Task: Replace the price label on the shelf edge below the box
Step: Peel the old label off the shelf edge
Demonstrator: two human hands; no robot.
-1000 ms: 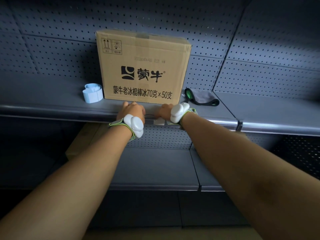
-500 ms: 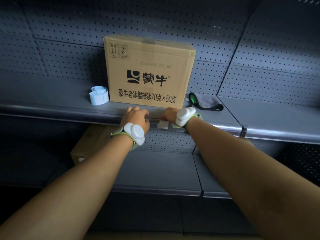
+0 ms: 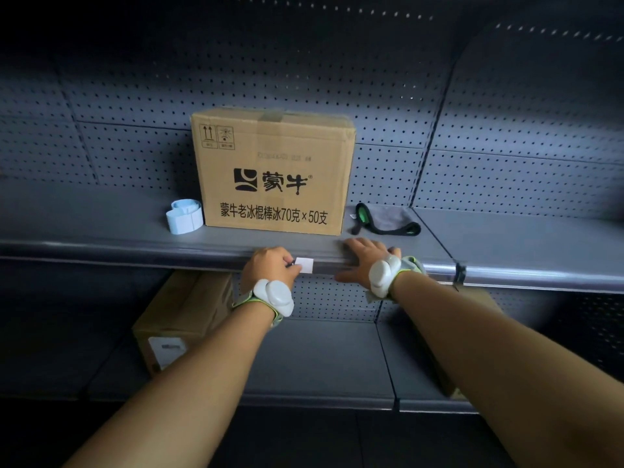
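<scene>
A second ago both hands sat close together at the shelf edge under the box's middle, hiding most of a small white label between them. Now they have drawn apart. The left hand has slid toward the shelf's left end and pinches the label's left edge, so the white square shows almost whole against the front lip. The right hand has shifted rightward to below the box's right corner, its fingers spread flat over the edge.
</scene>
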